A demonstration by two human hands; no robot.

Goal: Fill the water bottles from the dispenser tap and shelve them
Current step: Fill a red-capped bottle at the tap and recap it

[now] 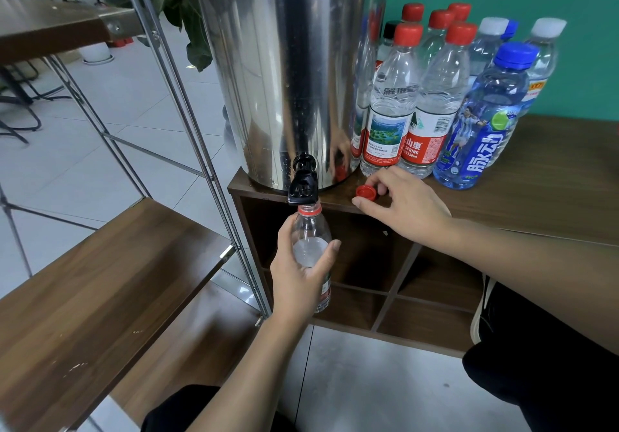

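At the bottom of the frame the person's dark-clad knees (pixel 549 381) frame two bare forearms reaching up into the picture. To the lower left a brown wooden shelf board (pixel 100 284) sits in a slanting metal rack (pixel 187 96), close beside the brown table (pixel 536 180) with open cubbyholes beneath. On the table, at upper centre, stands a shiny steel dispenser (pixel 288 63); its black tap (pixel 303 185) overhangs the table's front edge. Right of the dispenser, against a teal wall, a cluster of capped bottles (pixel 435 96) stands, some with red caps, some white or blue.

The left hand (pixel 301 274) has its fingers wrapped round a clear open bottle (pixel 310 234), held upright with its red-ringed neck just under the tap; its water level is low. The right hand (pixel 405 204) rests on the table edge, its fingers pinching a red cap (pixel 365 191) lying there.
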